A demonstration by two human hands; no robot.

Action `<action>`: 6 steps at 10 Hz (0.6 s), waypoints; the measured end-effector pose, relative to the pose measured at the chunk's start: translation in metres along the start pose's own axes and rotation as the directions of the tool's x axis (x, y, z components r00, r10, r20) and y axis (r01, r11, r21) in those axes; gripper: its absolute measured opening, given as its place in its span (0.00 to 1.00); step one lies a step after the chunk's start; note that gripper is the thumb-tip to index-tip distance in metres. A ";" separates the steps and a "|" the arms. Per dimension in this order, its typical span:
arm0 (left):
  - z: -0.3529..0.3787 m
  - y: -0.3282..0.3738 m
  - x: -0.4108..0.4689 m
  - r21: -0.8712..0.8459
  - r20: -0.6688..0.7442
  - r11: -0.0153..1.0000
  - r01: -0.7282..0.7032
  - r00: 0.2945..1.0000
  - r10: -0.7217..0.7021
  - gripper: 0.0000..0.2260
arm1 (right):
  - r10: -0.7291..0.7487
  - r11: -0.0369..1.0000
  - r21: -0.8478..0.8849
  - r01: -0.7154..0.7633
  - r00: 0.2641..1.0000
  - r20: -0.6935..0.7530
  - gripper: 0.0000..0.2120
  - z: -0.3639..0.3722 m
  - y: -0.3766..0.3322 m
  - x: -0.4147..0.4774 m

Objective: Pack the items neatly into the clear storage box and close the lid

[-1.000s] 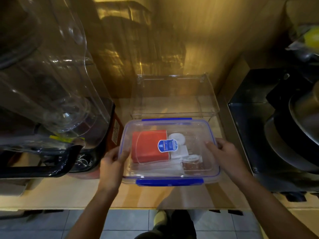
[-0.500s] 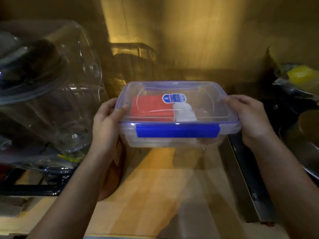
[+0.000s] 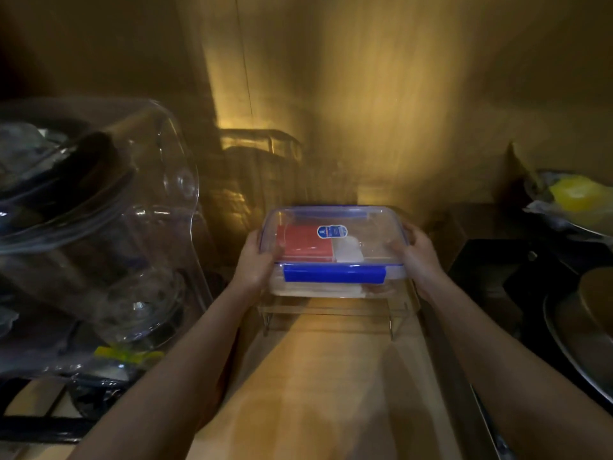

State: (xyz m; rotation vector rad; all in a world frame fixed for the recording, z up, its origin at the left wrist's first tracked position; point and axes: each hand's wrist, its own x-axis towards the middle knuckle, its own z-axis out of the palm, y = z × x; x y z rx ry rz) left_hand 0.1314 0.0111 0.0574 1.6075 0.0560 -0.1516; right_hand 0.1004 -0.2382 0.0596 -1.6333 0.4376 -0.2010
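Fingers of both my hands grip the box by its short ends: my left hand wraps the left end with the thumb up on the lid's edge, and my right hand clasps the right end the same way. Between my hands the lid sits on, and the blue clip on the side facing me lies flat against the wall. Through the lid, nearer my left fingers, I see a red pack; a white item lies just beside it toward the middle, and a blue label shows on the lid above them. Just below my fingers stands a clear rack on the tabletop; I cannot tell whether the box touches it. Well to the left of my left hand is a big clear cover; far right of my right hand lie dark pans.
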 end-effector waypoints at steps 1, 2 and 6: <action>-0.002 -0.014 0.007 0.114 0.045 0.993 -0.007 0.999 0.002 0.26 | 0.025 0.999 -0.025 -0.024 1.000 0.017 0.22 0.000 0.019 0.002; -0.006 -0.021 0.008 0.243 0.053 0.969 -0.052 0.998 0.040 0.27 | 0.020 0.998 -0.064 -0.015 0.996 0.081 0.16 -0.004 0.022 0.000; 0.015 0.045 0.021 0.920 0.171 0.200 -0.338 0.803 0.571 0.30 | -0.283 0.466 -0.758 0.456 0.889 0.361 0.33 -0.001 -0.059 -0.001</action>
